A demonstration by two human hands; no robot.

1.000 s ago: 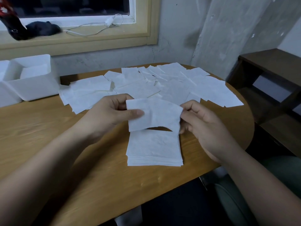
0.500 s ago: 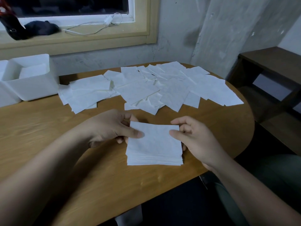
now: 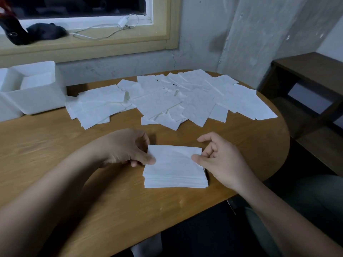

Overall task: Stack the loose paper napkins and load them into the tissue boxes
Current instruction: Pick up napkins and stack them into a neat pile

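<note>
1. Pinching the left edge of the napkin stack (image 3: pixel 175 166), the left hand (image 3: pixel 128 149) has its thumb flat on the top sheet and its fingers curled in at the side. It is closed on the paper at the stack's 9 o'clock.
2. The right hand (image 3: pixel 220 162) grips the same way at 3 o'clock. Its thumb lies on the top sheet's right edge and its lower fingers curl tight against the side. The forefinger is lifted loose, pointing toward 11 o'clock and touching nothing.
3. The stack lies flat on the wooden table (image 3: pixel 55 154), between the hands. Its edges are squared up and its longer side runs from 9 to 3 o'clock.
4. Loose napkins (image 3: pixel 185 101) sprawl overlapping at 12 o'clock from the stack, well apart from it.
5. A white tissue box (image 3: pixel 37 102) sits at 10 o'clock with its top open and napkins lying inside. A second box (image 3: pixel 5 108) stands just beside it at 9 o'clock, cut off at the edge of view.
</note>
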